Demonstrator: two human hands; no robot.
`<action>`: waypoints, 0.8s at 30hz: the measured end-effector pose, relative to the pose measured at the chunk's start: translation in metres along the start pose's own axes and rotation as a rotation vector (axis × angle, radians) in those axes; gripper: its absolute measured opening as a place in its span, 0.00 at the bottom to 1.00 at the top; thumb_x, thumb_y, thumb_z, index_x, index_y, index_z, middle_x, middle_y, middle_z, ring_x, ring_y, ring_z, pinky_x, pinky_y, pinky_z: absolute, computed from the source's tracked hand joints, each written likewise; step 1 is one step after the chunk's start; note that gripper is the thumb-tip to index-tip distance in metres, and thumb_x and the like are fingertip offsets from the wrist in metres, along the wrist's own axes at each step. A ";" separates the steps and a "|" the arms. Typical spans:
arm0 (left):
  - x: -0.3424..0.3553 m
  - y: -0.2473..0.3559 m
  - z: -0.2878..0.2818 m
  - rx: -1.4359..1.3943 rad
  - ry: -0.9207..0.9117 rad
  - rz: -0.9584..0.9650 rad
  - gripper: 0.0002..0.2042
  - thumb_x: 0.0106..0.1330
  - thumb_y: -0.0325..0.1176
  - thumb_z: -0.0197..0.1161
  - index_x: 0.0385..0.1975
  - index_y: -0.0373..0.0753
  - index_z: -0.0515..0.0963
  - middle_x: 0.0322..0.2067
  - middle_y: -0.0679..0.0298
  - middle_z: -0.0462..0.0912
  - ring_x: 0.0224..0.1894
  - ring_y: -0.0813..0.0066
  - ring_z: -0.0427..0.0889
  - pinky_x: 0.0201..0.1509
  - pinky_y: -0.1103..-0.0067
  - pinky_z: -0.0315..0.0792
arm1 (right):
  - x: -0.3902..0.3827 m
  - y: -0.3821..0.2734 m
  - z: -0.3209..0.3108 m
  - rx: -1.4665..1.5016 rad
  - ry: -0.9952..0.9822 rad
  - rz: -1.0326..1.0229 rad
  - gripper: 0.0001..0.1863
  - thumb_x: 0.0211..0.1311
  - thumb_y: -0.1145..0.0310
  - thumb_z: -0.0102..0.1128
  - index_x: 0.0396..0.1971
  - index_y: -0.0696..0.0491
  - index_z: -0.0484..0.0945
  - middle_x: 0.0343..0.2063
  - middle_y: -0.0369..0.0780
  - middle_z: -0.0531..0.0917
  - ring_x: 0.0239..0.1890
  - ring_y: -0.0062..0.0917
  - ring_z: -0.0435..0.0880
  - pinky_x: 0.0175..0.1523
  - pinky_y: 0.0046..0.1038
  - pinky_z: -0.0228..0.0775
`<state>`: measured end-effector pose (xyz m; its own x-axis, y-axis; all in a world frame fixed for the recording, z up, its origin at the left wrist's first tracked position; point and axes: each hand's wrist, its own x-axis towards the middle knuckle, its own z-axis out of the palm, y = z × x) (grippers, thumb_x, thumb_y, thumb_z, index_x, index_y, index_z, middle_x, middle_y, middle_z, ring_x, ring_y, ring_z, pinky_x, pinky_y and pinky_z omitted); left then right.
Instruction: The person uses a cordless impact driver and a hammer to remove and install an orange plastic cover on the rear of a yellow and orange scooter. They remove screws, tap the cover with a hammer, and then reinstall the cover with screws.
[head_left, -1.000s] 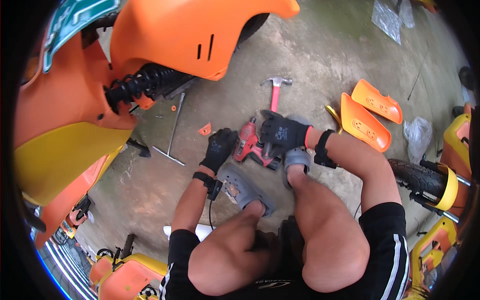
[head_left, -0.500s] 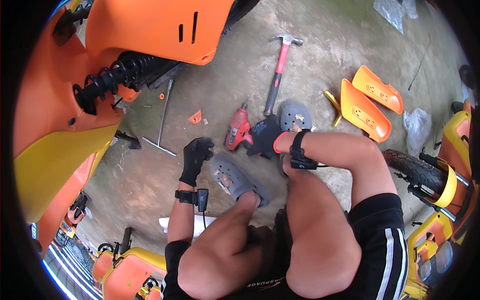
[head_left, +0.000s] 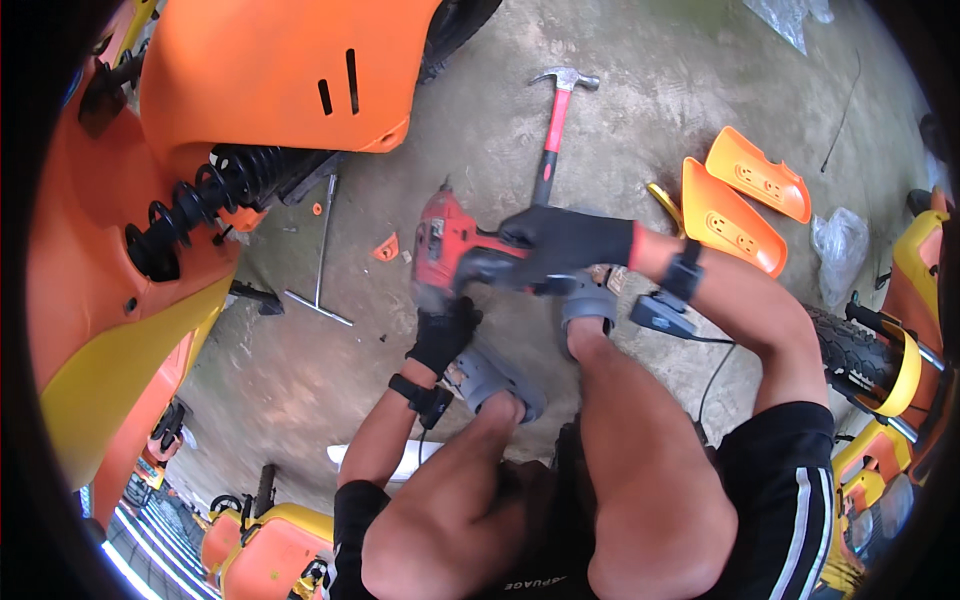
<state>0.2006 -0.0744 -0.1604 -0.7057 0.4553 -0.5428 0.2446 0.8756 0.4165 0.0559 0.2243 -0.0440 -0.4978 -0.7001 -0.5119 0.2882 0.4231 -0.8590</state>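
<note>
Red cordless driver lifted off floor, freer to aim: my right hand clasps it; left hand beneath, grip unclear.

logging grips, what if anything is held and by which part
The red power tool, by its handle, in the right hand; the left hand is at its rear, grip unclear.
</note>
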 end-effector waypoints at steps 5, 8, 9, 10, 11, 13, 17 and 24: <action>0.002 -0.023 -0.025 -0.837 0.013 0.026 0.27 0.65 0.38 0.64 0.63 0.35 0.69 0.57 0.52 0.78 0.61 0.56 0.75 0.66 0.66 0.67 | -0.054 -0.015 -0.018 0.151 -0.038 -0.371 0.50 0.49 0.56 0.76 0.70 0.56 0.60 0.44 0.44 0.85 0.41 0.26 0.85 0.45 0.31 0.76; 0.006 -0.021 -0.070 -1.193 0.028 -0.126 0.25 0.66 0.37 0.63 0.61 0.34 0.71 0.54 0.51 0.80 0.59 0.55 0.77 0.64 0.66 0.69 | -0.063 -0.016 -0.008 -0.035 0.290 -0.397 0.46 0.51 0.67 0.73 0.70 0.56 0.61 0.41 0.37 0.83 0.40 0.17 0.80 0.47 0.23 0.73; 0.005 -0.016 -0.083 -1.314 0.024 -0.189 0.24 0.66 0.36 0.63 0.61 0.34 0.72 0.54 0.51 0.80 0.58 0.54 0.78 0.64 0.66 0.70 | -0.062 -0.017 0.001 -0.043 0.375 -0.364 0.43 0.51 0.72 0.72 0.69 0.56 0.63 0.38 0.34 0.83 0.39 0.13 0.77 0.48 0.21 0.72; 0.005 -0.010 -0.095 -1.466 0.025 -0.280 0.23 0.66 0.36 0.62 0.60 0.34 0.73 0.53 0.51 0.81 0.58 0.54 0.79 0.63 0.66 0.71 | -0.058 -0.017 0.001 0.173 0.262 -0.273 0.40 0.52 0.74 0.71 0.68 0.56 0.66 0.38 0.33 0.82 0.40 0.12 0.77 0.49 0.20 0.71; 0.009 0.001 -0.100 -1.351 0.138 -0.255 0.20 0.67 0.34 0.60 0.57 0.33 0.74 0.50 0.51 0.82 0.53 0.56 0.80 0.59 0.68 0.73 | -0.055 -0.017 -0.003 0.380 0.146 -0.183 0.37 0.53 0.75 0.70 0.66 0.56 0.68 0.37 0.32 0.81 0.40 0.11 0.76 0.50 0.19 0.70; 0.017 0.017 -0.104 -0.853 0.355 -0.117 0.15 0.68 0.29 0.57 0.53 0.31 0.77 0.43 0.51 0.84 0.44 0.61 0.84 0.50 0.72 0.77 | -0.029 -0.021 0.005 0.653 0.050 -0.377 0.28 0.60 0.75 0.67 0.62 0.56 0.74 0.35 0.31 0.79 0.41 0.10 0.75 0.50 0.18 0.71; 0.042 0.026 -0.094 -0.462 0.583 0.096 0.15 0.71 0.25 0.52 0.55 0.30 0.75 0.37 0.61 0.81 0.35 0.78 0.79 0.41 0.81 0.74 | 0.015 -0.012 -0.001 0.963 0.132 -0.442 0.21 0.68 0.71 0.62 0.59 0.56 0.75 0.39 0.32 0.81 0.43 0.13 0.79 0.52 0.20 0.74; 0.007 -0.009 -0.071 -1.581 0.467 -0.480 0.09 0.74 0.27 0.50 0.44 0.33 0.77 0.32 0.67 0.78 0.27 0.83 0.71 0.33 0.85 0.68 | 0.024 0.059 0.005 0.023 0.279 -0.208 0.12 0.62 0.61 0.63 0.37 0.54 0.83 0.27 0.45 0.83 0.33 0.22 0.84 0.40 0.30 0.75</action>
<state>0.1462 -0.0908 -0.1163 -0.7032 -0.1134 -0.7019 -0.6713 -0.2190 0.7080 0.0652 0.2301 -0.1069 -0.7512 -0.5845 -0.3068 0.1738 0.2732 -0.9461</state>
